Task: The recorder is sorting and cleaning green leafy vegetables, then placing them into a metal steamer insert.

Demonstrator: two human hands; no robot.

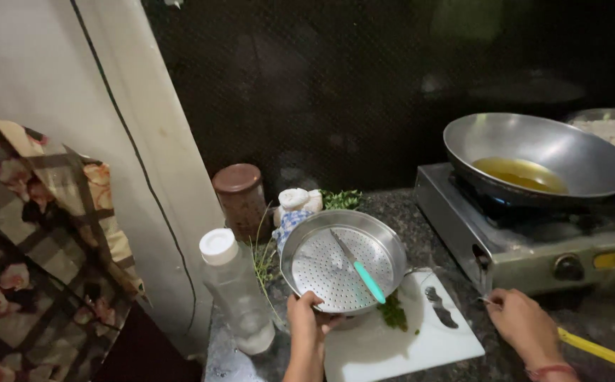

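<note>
- Near the front edge of the dark counter, we see the left hand [306, 320] gripping the near rim of a round perforated metal strainer [343, 260], fingers curled over the lip and thumb on the outside; the grasp is closed on the rim, not spread.
- Inside the strainer lies a knife with a teal handle [358, 268], loose and slanting toward the near right. We judge that if the strainer tips further, the knife could slide out onto the white cutting board [420, 339] or toward the wrist.
- The strainer sits above the board's far left corner, over some chopped green leaves [394, 312]; a careless swing could scatter them.
- To the left, just beside the strainer, stands a clear plastic bottle with a white cap [234, 286]; we think an elbow or the rim could knock it over.
- The right hand [526, 327] rests near the front of the steel gas stove [526, 240], fingers loosely bent, tips pinched toward a thin item we cannot make out; whether it truly holds anything we cannot tell.
- On the stove, 1 wide pan with yellow oil [526, 163] sits well apart to the far right; a jolt to the stove could slop it.
</note>
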